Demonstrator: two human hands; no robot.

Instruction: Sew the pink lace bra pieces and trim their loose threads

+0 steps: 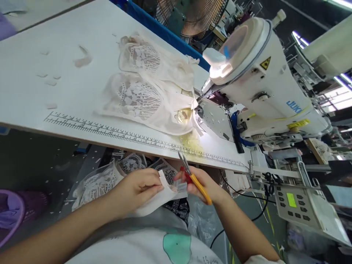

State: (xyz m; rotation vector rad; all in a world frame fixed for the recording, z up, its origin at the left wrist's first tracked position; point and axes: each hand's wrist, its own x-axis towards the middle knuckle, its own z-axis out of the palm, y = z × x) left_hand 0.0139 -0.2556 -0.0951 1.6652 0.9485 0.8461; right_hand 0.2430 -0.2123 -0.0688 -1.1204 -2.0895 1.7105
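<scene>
Over my lap, my left hand [137, 189] pinches the edge of a white lace bra piece [154, 201]. My right hand [203, 181] is closed around small scissors [199, 187] with orange handles, their blades pointing up toward the table edge. Red shows on the fingers of that hand, and they are close to the strip at the edge of the white piece; whether they grip it too is unclear. On the table, another white lace bra [140, 97] lies spread out, one end under the needle area of the sewing machine [264, 80].
A printed ruler [132, 137] runs along the front edge of the white table [24, 84], which carries several fabric scraps. A control panel [297, 201] hangs at right. Behind the table stands a fan [198, 18]. A purple basket [30, 209] is at lower left.
</scene>
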